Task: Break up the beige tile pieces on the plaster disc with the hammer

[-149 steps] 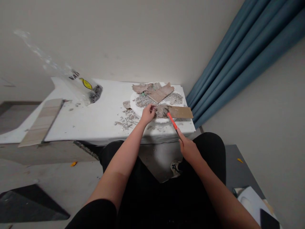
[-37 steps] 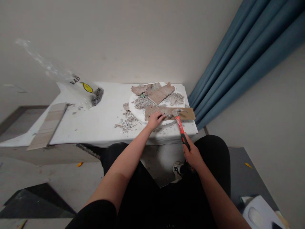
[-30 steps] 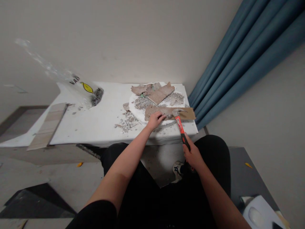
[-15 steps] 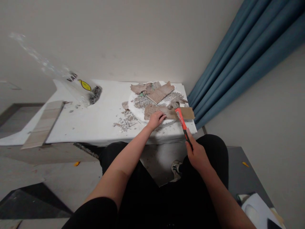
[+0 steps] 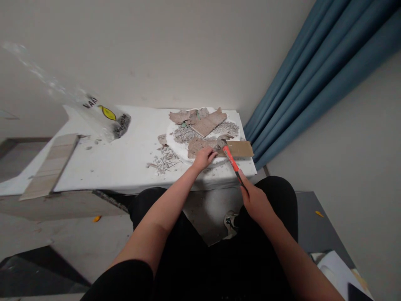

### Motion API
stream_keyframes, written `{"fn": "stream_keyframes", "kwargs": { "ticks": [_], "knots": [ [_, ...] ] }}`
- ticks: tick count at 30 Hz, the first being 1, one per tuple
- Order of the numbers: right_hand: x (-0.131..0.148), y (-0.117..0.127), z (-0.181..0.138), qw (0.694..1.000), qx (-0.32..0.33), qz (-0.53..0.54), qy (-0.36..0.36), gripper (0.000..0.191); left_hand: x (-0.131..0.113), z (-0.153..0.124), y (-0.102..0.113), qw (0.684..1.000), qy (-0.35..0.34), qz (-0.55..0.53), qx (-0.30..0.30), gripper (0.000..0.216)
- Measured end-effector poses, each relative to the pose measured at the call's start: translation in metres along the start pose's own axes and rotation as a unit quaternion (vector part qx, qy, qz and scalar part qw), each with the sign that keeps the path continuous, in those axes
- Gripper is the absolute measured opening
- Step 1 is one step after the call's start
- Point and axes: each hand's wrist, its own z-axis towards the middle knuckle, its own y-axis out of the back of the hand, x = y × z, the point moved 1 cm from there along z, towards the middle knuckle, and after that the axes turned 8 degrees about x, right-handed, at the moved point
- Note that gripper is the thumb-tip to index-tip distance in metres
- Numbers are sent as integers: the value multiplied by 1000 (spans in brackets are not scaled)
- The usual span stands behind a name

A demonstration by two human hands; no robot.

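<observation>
The right hand [image 5: 254, 201] has its fingers wrapped round the dark end of the hammer [image 5: 232, 161], whose head is at the middle of the board [image 5: 240, 149] (whether it touches, I cannot tell). The left hand [image 5: 204, 158] is at the board's near edge, fingers half curled and close together; whether they pinch it cannot be seen. The board lies across the near part of the white disc [image 5: 176, 146], rough grey-brown on its left, smooth brown on its right. Beyond the board, rubble [image 5: 184, 134] and broken panels [image 5: 205, 124] lie on the disc. Left of the board are chips [image 5: 164, 162] and, farther off, a clear bag [image 5: 105, 119].
</observation>
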Motion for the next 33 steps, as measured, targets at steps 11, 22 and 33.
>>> {"fn": "stream_keyframes", "kwargs": {
  "ticks": [11, 22, 33],
  "knots": [
    [1, 3, 2, 999, 9, -53, -11, 60, 1, -1, -2, 1000, 2, 4, 9, 29],
    [1, 1, 2, 996, 31, -77, -28, 60, 2, 1, -1, 1000, -5, 18, 21, 26],
    [6, 2, 3, 998, 32, -54, -19, 61, 2, 1, -3, 999, -12, 22, 25, 28]
  ]
}}
